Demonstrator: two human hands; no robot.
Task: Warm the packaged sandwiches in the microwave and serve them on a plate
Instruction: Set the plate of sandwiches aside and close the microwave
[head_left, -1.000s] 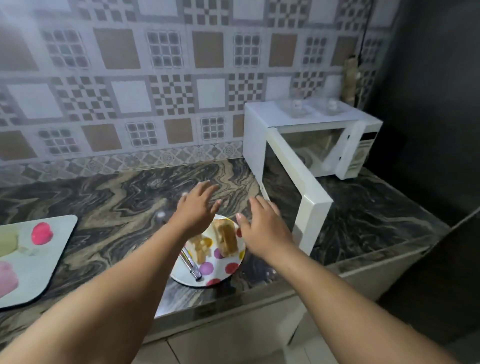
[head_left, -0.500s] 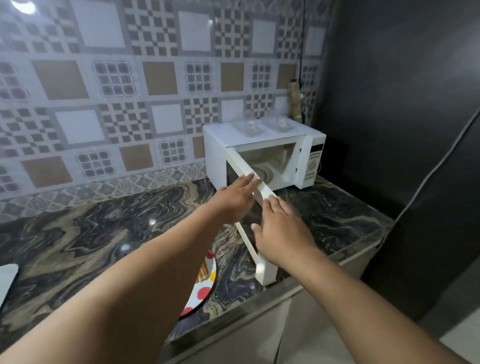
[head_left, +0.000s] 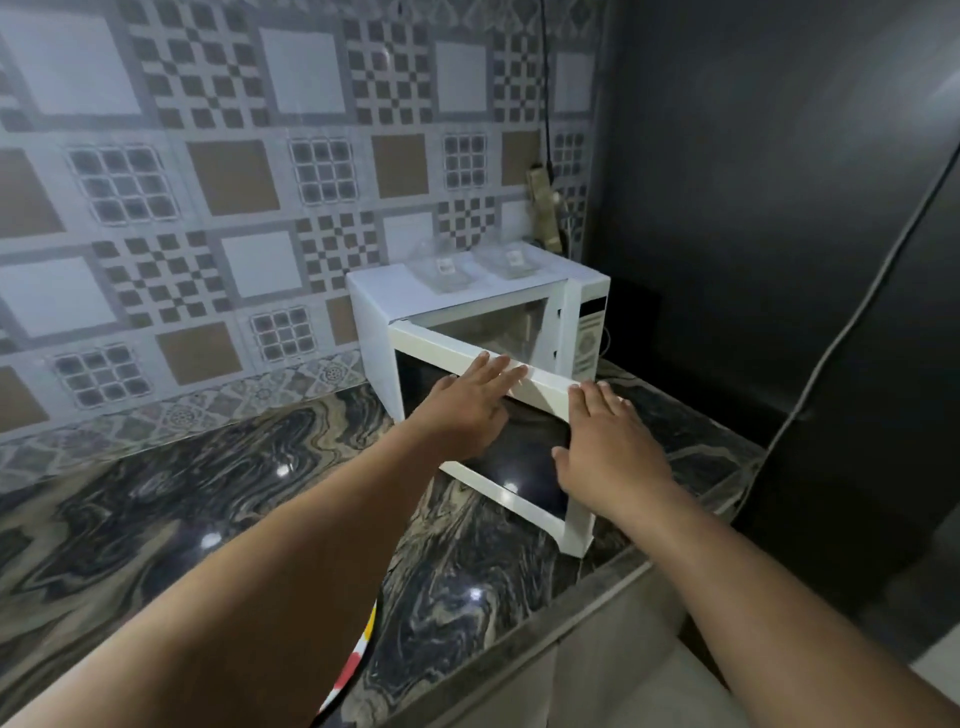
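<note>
Now my left hand and right hand press flat, fingers straight, on the half-open microwave door.

The half-open microwave door slants across the oven's mouth; only a narrow gap remains beside the control panel.

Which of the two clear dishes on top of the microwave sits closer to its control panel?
The right-hand dish, nearer the control panel side; the other dish sits further left on the microwave.
</note>
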